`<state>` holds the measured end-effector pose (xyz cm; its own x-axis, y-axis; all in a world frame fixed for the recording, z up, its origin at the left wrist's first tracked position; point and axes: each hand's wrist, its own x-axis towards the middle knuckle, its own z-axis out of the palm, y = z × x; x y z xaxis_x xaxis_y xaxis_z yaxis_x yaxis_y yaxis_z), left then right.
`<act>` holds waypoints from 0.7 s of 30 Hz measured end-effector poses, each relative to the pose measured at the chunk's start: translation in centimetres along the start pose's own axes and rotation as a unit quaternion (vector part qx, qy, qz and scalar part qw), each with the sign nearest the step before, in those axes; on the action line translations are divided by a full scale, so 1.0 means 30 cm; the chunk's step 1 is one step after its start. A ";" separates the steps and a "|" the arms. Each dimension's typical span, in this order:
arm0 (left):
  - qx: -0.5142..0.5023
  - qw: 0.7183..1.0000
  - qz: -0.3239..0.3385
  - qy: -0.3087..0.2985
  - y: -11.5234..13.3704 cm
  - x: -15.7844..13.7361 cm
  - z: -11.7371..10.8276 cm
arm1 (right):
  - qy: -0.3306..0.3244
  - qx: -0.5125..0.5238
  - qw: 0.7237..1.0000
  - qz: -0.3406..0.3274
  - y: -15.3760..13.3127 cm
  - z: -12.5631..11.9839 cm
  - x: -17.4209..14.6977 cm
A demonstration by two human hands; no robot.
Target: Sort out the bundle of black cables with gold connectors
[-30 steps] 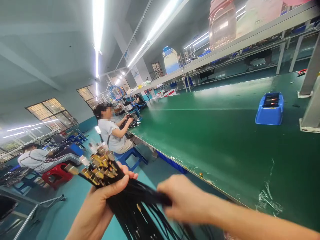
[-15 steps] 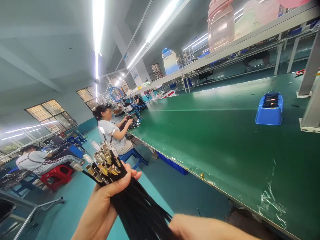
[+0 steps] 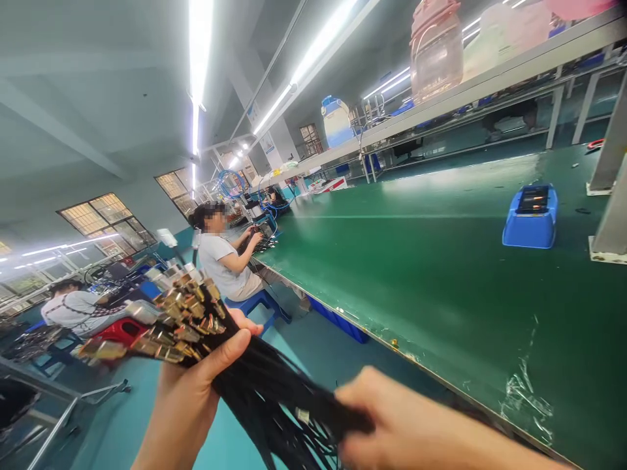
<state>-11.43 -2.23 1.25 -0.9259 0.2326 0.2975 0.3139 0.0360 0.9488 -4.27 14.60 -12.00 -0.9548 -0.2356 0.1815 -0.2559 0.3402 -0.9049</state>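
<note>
Cable bundle in both hands' grip

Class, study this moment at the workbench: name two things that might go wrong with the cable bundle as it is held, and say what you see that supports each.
1. The left hand grips the black cable bundle just below the gold connectors, which fan out loosely; some might snag or bend.
2. The right hand holds the cables lower down, off the green table, above the floor; loose strands might slip and tangle.

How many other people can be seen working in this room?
2. One person sits on a blue stool at the green bench; another person sits farther left by a red stool. More may be hidden.
</note>
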 end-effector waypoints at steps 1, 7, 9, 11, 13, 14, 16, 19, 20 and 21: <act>0.014 1.000 0.026 0.004 -0.001 -0.006 -0.008 | 0.056 -0.059 0.997 0.000 0.011 -0.041 0.013; 0.095 0.986 0.132 0.025 -0.013 0.030 -0.023 | 0.180 -0.198 0.963 0.012 0.022 -0.060 0.074; 0.086 0.987 0.137 0.023 -0.013 0.055 -0.026 | 0.110 -0.180 0.978 -0.001 0.004 -0.010 0.030; 0.071 0.991 0.114 0.009 -0.013 0.067 -0.028 | 0.013 -0.130 0.991 -0.021 -0.004 0.011 -0.027; 0.063 0.994 0.092 0.000 -0.011 0.061 -0.026 | 0.003 -0.082 0.997 0.000 0.009 -0.016 -0.059; 0.064 0.994 0.090 0.000 -0.008 0.053 -0.023 | 0.029 -0.079 0.996 0.017 0.024 -0.043 -0.058; 0.075 0.992 0.097 -0.001 0.002 0.035 -0.012 | 0.119 -0.113 0.986 0.042 0.063 -0.099 -0.028; 0.079 0.989 0.119 0.022 0.028 0.032 0.001 | 0.216 -0.153 0.962 0.063 0.116 -0.110 0.025; 0.071 0.988 0.129 0.040 0.036 0.041 0.001 | 0.226 -0.155 0.960 0.064 0.128 -0.088 0.026; 0.062 0.987 0.138 0.059 0.043 0.053 -0.003 | 0.213 -0.146 0.964 0.061 0.136 -0.056 0.015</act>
<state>-12.51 -1.90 2.94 -0.8170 0.1347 0.5606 0.5745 0.1069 0.8115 -5.99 17.41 -14.95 -0.9401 0.1960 0.2788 -0.1107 0.5983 -0.7936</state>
